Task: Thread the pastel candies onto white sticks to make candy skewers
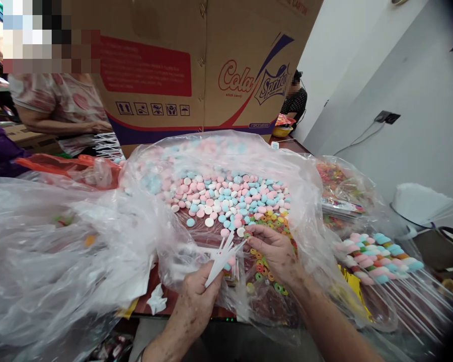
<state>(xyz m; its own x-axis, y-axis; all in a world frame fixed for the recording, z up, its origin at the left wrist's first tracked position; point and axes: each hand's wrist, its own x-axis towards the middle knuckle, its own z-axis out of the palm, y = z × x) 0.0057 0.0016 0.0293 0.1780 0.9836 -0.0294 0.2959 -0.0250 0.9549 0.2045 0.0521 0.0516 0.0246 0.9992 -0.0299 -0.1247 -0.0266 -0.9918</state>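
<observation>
Well over to the left, thin clear plastic [60, 241] is heaping up beside the table [171, 296], and behind it a person in a patterned top [66, 100] is sitting or standing by a large carton [151, 65]. Nearer the middle, the left hand [198, 289] is closing round a fanned bunch of white sticks [221, 261], their tips pointing up and away. These are looking light, slim and fairly stiff, probably liable to slide across one another, so a hold low on the bunch is suiting them. Beyond, pink, blue and white candies [230, 193] are lying loose on plastic; they are seeming soft and easily dented, best taken by the edges. Just right of the stick tips, the right hand [275, 249] is pinching between thumb and forefinger what is apparently a small ring candy [248, 235], though the fingers are partly hiding it. Below that hand, more ring candies [262, 266] are scattering over the plastic. Farthest right, loaded candy skewers [381, 256] are lying side by side, bare stems pointing toward the near edge.
</observation>
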